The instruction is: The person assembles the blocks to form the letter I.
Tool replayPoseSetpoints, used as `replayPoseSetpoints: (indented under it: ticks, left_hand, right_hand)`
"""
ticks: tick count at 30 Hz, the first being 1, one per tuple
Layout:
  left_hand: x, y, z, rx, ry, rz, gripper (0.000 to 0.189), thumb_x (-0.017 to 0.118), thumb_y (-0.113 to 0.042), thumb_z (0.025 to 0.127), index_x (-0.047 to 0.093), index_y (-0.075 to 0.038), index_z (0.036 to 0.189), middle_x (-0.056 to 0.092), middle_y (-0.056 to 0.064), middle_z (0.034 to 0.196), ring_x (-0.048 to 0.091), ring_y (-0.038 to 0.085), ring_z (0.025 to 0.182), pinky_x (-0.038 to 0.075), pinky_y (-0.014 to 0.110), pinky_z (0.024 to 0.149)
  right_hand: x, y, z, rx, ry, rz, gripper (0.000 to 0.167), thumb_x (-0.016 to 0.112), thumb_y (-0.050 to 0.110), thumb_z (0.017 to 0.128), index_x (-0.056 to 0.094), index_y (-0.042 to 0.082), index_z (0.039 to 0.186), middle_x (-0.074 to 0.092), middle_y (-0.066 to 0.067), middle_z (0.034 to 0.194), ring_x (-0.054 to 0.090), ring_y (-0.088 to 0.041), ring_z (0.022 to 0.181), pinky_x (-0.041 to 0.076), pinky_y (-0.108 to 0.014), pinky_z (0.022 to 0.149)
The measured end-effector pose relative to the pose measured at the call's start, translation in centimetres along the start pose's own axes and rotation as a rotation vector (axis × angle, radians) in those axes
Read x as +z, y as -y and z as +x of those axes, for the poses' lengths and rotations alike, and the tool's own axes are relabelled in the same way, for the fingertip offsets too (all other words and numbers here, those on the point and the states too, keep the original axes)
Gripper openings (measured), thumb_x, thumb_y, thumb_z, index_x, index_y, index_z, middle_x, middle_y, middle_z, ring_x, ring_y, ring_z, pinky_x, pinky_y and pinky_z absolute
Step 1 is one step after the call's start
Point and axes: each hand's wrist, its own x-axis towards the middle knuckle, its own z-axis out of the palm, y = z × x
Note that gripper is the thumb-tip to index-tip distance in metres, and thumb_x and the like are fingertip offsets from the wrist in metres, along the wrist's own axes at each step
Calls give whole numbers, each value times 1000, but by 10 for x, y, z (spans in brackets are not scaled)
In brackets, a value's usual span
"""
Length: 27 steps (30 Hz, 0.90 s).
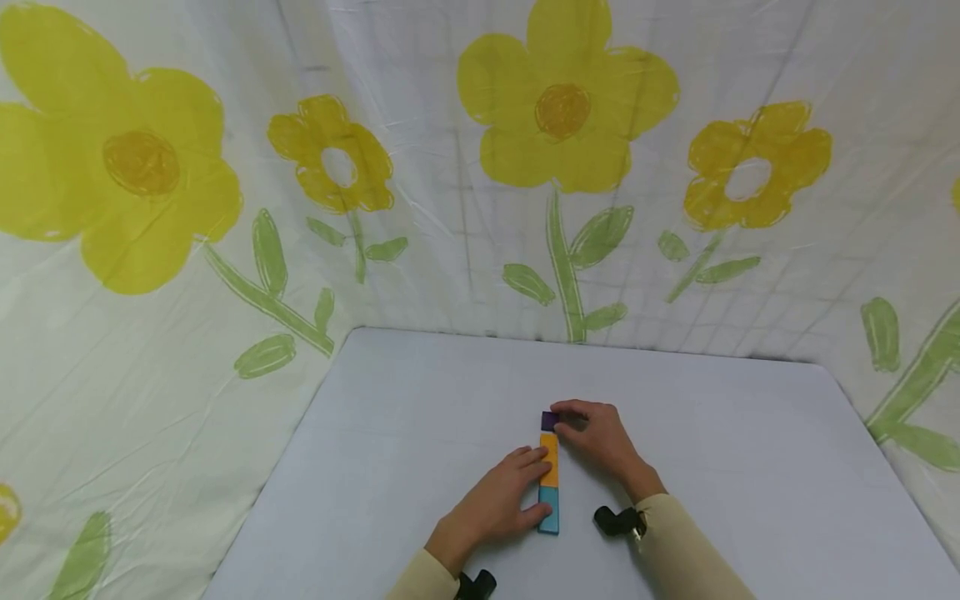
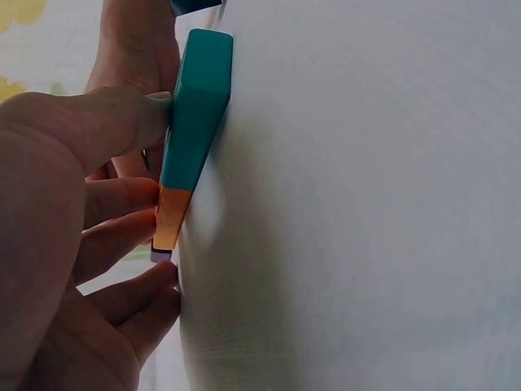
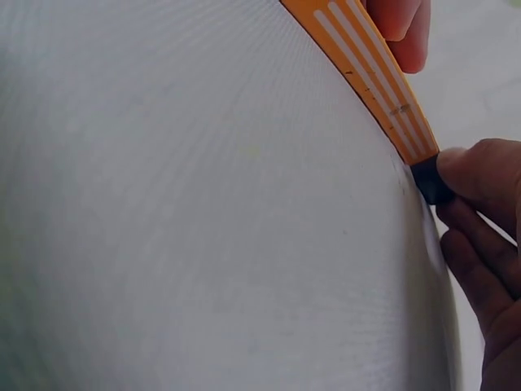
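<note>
A blue-teal block (image 1: 548,510), an orange block (image 1: 550,460) and a small dark purple block (image 1: 550,421) stand in one straight line on the white table, the teal one nearest. My left hand (image 1: 498,497) lies along the row's left side, its thumb touching the teal block (image 2: 198,106) and fingertips resting on the orange block (image 2: 171,213). At the far end my right hand (image 1: 600,437) pinches the purple block (image 3: 431,181) between thumb and fingers. In the right wrist view that block meets the end of the orange block (image 3: 366,77), whose side shows pale stripes.
The white table (image 1: 712,450) stretches around both hands. Behind it and to the sides hangs a pale curtain (image 1: 427,242) printed with yellow flowers. A black wrist camera (image 1: 617,521) sits on the right wrist, and another black camera (image 1: 477,585) on the left.
</note>
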Motion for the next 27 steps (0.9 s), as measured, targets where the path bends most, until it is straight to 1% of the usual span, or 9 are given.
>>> replayPoseSetpoints:
  ticks: [6, 15, 21, 27]
  left_hand:
    - [0, 0, 1, -5, 1, -1, 59, 74, -41, 104, 63, -11, 154, 49, 2, 171, 46, 28, 159, 42, 43, 130]
    - [2, 3, 1, 22, -22, 3, 59, 73, -41, 105, 63, -10, 154, 50, 4, 170, 47, 30, 158, 43, 43, 129]
    - [3, 3, 1, 15, -16, -8, 59, 73, -41, 105, 63, -11, 154, 50, 3, 171, 46, 30, 159, 42, 44, 130]
    - [3, 2, 2, 15, -19, -11, 58, 73, -41, 105, 63, -11, 154, 49, 3, 171, 46, 30, 159, 42, 44, 130]
  right_hand:
    - [-1, 1, -1, 0, 3, 5, 29, 86, 17, 97, 82, 14, 126, 83, -1, 124, 77, -25, 119, 61, -53, 107]
    - [0, 0, -1, -9, 4, 8, 29, 86, 16, 97, 82, 13, 125, 83, -2, 124, 77, -25, 119, 61, -53, 107]
    - [0, 0, -1, -26, 2, 6, 29, 86, 16, 97, 82, 12, 125, 83, -1, 124, 78, -25, 118, 62, -53, 106]
    - [0, -1, -2, -25, -4, -2, 30, 86, 15, 96, 82, 13, 125, 83, -1, 123, 78, -25, 117, 62, -53, 105]
